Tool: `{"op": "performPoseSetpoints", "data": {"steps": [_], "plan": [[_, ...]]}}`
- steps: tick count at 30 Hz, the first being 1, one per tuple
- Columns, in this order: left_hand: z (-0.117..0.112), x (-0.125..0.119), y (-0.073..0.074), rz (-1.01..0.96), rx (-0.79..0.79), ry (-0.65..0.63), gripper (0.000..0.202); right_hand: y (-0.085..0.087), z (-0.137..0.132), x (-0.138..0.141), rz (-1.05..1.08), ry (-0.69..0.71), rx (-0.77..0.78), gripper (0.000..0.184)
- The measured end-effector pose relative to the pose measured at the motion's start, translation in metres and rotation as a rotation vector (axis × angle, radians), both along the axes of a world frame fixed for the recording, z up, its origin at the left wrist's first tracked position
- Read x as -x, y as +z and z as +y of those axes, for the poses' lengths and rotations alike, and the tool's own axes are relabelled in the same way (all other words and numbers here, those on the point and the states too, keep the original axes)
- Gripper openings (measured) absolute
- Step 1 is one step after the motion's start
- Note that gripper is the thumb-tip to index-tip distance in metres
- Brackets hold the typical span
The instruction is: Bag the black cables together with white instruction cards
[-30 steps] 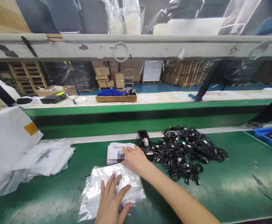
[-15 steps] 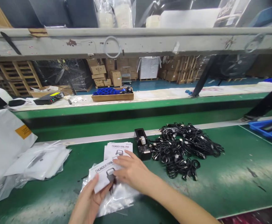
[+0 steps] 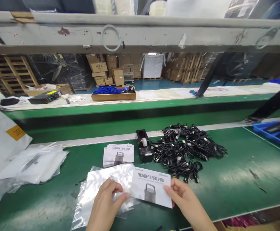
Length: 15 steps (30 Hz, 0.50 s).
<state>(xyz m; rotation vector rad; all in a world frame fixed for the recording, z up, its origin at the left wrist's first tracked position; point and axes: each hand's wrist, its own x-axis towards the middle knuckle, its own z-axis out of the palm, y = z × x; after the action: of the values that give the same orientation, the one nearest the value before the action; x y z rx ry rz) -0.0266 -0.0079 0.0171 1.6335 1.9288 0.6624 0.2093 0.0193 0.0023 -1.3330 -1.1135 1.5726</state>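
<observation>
My right hand [image 3: 186, 202] pinches the right edge of a white "Thunder Trail Pro" booklet [image 3: 151, 190] and holds it just above the green table. My left hand [image 3: 106, 205] grips a clear plastic bag [image 3: 106, 184] at the booklet's left end; the booklet's left edge meets the bag there. More clear bags lie under it. A stack of the same booklets [image 3: 118, 154] lies just beyond on the table.
A black tape dispenser [image 3: 143, 150] stands right of the stack, beside a heap of black cables [image 3: 185, 149]. White plastic bags [image 3: 27, 166] lie at the left. A blue tray [image 3: 274, 133] sits at the far right. A raised green conveyor edge [image 3: 130, 118] runs behind.
My right hand took a booklet off the stack and brought it toward me. My left hand lifted from pressing the bags flat and now grips one bag beside the booklet.
</observation>
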Motion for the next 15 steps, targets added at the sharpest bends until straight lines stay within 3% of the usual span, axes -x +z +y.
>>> {"op": "performPoseSetpoints", "data": {"steps": [4,8,15], "plan": [[0.001,-0.006,-0.005,0.173,0.029,-0.034,0.017,-0.008,-0.010,-0.005,0.000,-0.050,0.019,0.037],[-0.002,-0.007,-0.009,0.162,-0.007,-0.075,0.026,-0.014,-0.014,0.001,0.018,-0.056,0.022,0.038],[-0.010,-0.012,-0.018,0.130,-0.151,-0.016,0.029,-0.021,-0.022,0.023,0.009,-0.203,-0.079,0.040]]}}
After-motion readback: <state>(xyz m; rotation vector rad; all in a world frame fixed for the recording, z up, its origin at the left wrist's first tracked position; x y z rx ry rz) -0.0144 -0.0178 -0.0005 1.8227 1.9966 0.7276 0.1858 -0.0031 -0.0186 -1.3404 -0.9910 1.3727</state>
